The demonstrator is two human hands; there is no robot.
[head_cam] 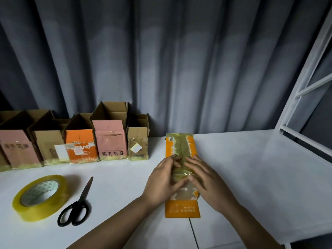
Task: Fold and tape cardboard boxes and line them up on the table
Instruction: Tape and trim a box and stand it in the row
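Observation:
An orange cardboard box (181, 146) lies on the white table (251, 168) in front of me, its closed flaps facing up with a yellowish tape strip along the seam. My left hand (164, 178) and my right hand (203, 177) both lie on top of it with fingers fairly straight, pressing the tape down near the middle. The hands cover the middle of the seam. At the back left stands a row of several folded boxes (110, 141), open tops up, pink, brown and orange.
A roll of clear yellowish tape (40, 196) lies at the front left, with black-handled scissors (77, 203) right of it. Grey curtains hang behind the table. A white metal frame (305, 97) stands at the right edge.

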